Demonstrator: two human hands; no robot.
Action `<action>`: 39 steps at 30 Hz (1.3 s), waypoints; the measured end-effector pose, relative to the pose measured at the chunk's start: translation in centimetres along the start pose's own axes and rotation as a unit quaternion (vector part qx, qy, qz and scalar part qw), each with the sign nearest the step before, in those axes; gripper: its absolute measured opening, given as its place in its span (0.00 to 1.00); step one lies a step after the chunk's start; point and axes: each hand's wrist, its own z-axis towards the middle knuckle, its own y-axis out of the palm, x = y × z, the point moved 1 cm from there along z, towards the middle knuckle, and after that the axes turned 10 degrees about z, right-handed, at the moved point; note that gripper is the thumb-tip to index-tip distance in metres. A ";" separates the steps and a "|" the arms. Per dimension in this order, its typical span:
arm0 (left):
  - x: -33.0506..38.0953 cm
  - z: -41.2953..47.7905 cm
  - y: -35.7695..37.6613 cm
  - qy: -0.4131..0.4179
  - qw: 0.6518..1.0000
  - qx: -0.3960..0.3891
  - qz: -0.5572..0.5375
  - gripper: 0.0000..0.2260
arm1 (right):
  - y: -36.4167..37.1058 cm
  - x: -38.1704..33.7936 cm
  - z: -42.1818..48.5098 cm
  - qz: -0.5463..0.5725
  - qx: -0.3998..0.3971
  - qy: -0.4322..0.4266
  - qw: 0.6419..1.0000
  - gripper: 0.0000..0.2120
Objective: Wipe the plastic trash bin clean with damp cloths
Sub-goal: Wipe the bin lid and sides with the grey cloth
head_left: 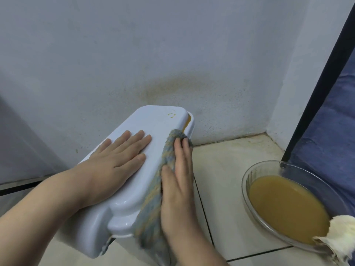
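Pale blue plastic trash bin (146, 169) lies on its side on the tiled floor (230, 169), long axis running from near the camera toward the wall (134, 54), far end close to the wall base. Small yellow marks on the upper face near the far end; an orange-yellow strip shows at the far right edge, what it belongs to can't be told. Left hand (113, 160) lies flat on the upper face, fingers spread, palm down, grip clamping nothing. Right hand (176, 181) presses a blue-and-tan striped cloth (153, 198) flat against the bin's right side, fingers straight and together; cloth runs along that side, its lower end bunched at the floor. Bin's right face and underside hidden by cloth and hand; near-left corner covered by the left forearm. Right of the bin, bare tiles, then a clear glass bowl (247, 177) of murky yellow-brown water, well apart from the bin. A white crumpled cloth (340, 235) rests on the bowl's near rim, cut off by the frame edge. Dark blue fabric (330, 121) with a black pole at far right, partly out of frame. Brownish stain on wall above bin. Grey panel at far left, unclear what.
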 end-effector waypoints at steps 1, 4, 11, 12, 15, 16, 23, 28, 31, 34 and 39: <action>0.0 0.0 0.0 0.002 1.000 0.002 -0.002 0.22 | -0.4 0.3 1.8 -0.004 0.002 0.001 1.000 0.23; 0.0 -0.1 0.0 0.006 1.000 0.006 -0.004 0.23 | -1.9 1.5 8.6 -0.043 0.008 0.017 0.999 0.24; -0.3 0.1 0.5 0.005 0.999 0.035 -0.020 0.26 | -3.5 1.8 15.2 0.004 0.012 0.100 0.995 0.18; -0.5 0.2 0.9 0.007 0.999 0.038 -0.015 0.25 | -3.1 2.0 13.5 -0.017 0.022 0.065 0.997 0.21; -1.4 0.8 1.7 0.018 0.998 0.053 -0.008 0.29 | -1.7 2.7 7.5 -0.038 0.015 -0.017 0.999 0.29; -1.7 1.0 2.0 0.022 0.998 0.057 -0.004 0.29 | -1.8 2.6 7.3 -0.037 0.014 -0.026 0.999 0.29; -2.8 1.4 2.9 0.034 0.996 0.075 -0.017 0.29 | -3.6 1.7 15.9 0.000 0.010 0.110 0.994 0.19; -3.6 2.1 3.9 0.037 0.995 0.089 0.015 0.26 | -2.1 2.7 8.0 -0.069 -0.009 -0.034 0.997 0.27; -3.7 2.3 4.0 0.036 0.995 0.090 0.018 0.23 | -2.4 2.6 10.2 -0.076 -0.018 -0.022 0.997 0.26; -3.0 1.9 3.2 0.027 0.996 0.082 0.000 0.24 | -3.2 1.3 15.3 -0.054 -0.019 0.080 0.995 0.21; -0.9 0.9 1.3 0.007 0.998 0.069 -0.006 0.32 | -2.0 1.1 10.3 -0.129 -0.065 -0.025 0.989 0.22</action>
